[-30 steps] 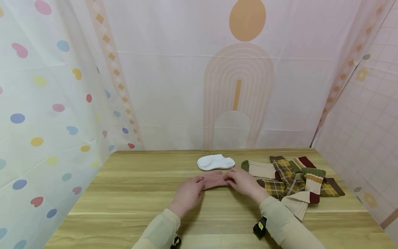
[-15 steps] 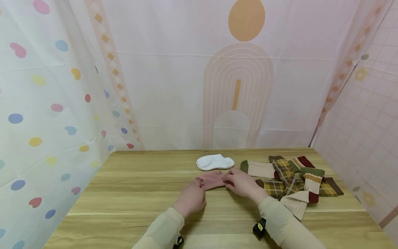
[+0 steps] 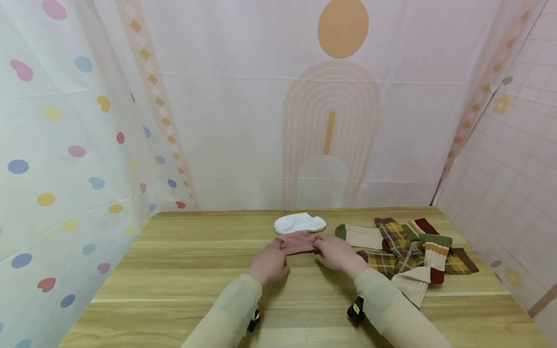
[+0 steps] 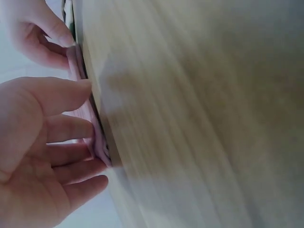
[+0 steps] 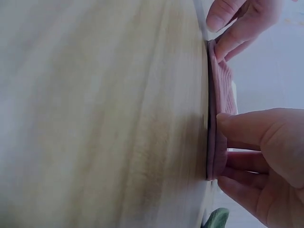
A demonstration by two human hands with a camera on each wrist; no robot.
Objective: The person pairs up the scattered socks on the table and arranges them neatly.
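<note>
Has wide wood table on the left, out to its edge. Holds the pink sock by one end in the left hand, just in front of the white sock. Pinches the other end in the right hand, with little room before the sock pile near the right edge.

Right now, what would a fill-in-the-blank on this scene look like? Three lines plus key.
1. The left hand and right hand hold a ribbed sock coloured ____.
2. The low-cut sock lying beyond it is ____.
3. The plaid socks lie toward the person's ____ side.
Missing words: pink; white; right.
</note>
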